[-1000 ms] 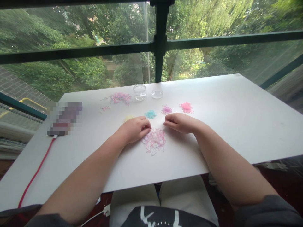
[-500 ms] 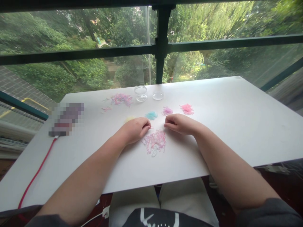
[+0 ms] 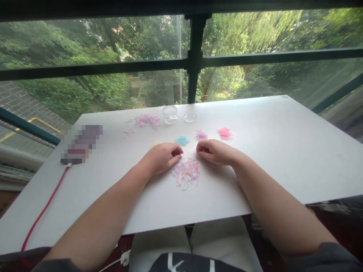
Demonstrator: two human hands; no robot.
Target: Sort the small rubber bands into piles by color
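Left hand: fingers curled, thumb near them, just beside the mixed pile of bands on the counter. Right hand: fingers bent inward, near the pile's far right edge. Cannot tell whether either grip is closed or pinches a band. Blue pile, purple pile and pink pile lie beyond the hands; left hand partly blocks yellow pile. Clear jar near far edge, second mixed heap to its left.
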